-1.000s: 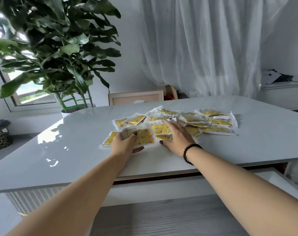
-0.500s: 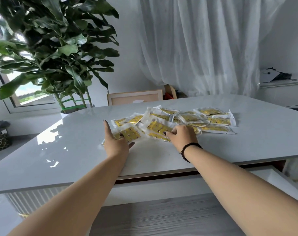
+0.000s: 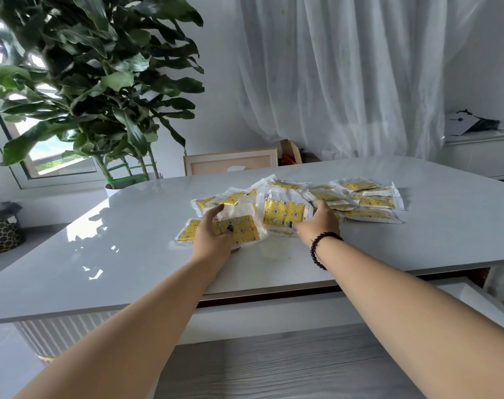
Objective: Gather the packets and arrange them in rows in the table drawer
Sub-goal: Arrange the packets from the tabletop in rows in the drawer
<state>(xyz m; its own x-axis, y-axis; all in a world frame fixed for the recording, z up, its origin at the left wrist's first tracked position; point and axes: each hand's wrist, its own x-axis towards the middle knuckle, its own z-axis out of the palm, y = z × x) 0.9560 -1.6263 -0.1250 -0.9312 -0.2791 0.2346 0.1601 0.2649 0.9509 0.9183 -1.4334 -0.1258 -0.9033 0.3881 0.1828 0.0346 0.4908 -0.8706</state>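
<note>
While the left hand (image 3: 213,237) pinches one packet (image 3: 239,230), the right hand (image 3: 317,223) apparently grips an upright packet (image 3: 282,211).

packets (image 3: 368,201): yellow-printed, clear-wrapped; loosely overlapping heap | one packet (image 3: 282,211): tilted up on edge, mid-heap

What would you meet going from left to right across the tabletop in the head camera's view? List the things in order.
Flat packet at the pile's left end → left hand on a packet → upright packet → right hand holding it → loose packets at the pile's right end.
</note>
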